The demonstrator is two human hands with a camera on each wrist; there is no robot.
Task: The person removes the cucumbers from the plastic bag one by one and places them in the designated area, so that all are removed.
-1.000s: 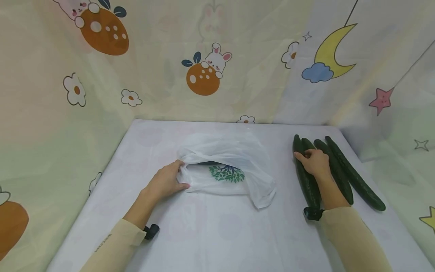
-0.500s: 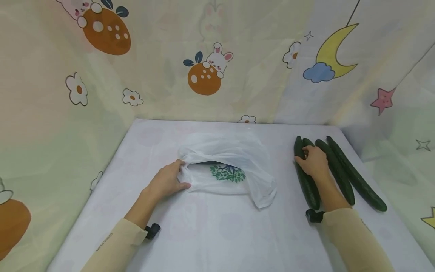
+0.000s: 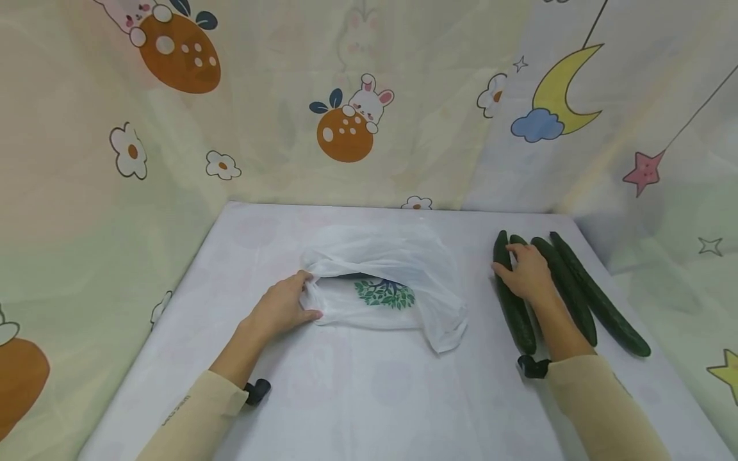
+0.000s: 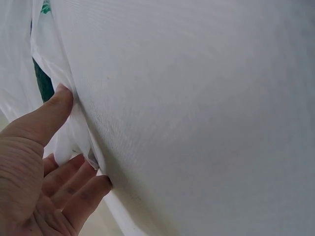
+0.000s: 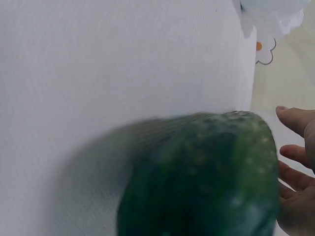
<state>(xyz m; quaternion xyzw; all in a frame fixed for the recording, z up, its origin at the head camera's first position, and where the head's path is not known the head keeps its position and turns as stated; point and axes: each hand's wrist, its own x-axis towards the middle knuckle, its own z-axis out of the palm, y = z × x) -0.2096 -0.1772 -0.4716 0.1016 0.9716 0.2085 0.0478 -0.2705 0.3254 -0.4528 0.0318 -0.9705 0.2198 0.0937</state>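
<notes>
A white plastic bag (image 3: 369, 314) with a green tree print lies mid-table. My left hand (image 3: 282, 304) holds the left end of its mouth, thumb at the near edge and fingers at the far one. In the left wrist view, something dark green (image 4: 43, 81) shows inside the opening. At the right lie several long green cucumbers (image 3: 599, 294). My right hand (image 3: 527, 272) grips the leftmost cucumber (image 3: 513, 314) near its far end, thumb on its left side and fingers on its right. That cucumber's near end (image 5: 206, 172) fills the lower right wrist view.
The white-covered table (image 3: 369, 390) runs back to a patterned cloth wall (image 3: 265, 96), which also closes in both sides. Small black cameras are strapped at both wrists. The other cucumbers lie side by side under and right of my right forearm.
My right hand has shifted slightly left, and the leftmost cucumber has moved left with it, widening its gap from the others. The left hand and the bag stay put.
</notes>
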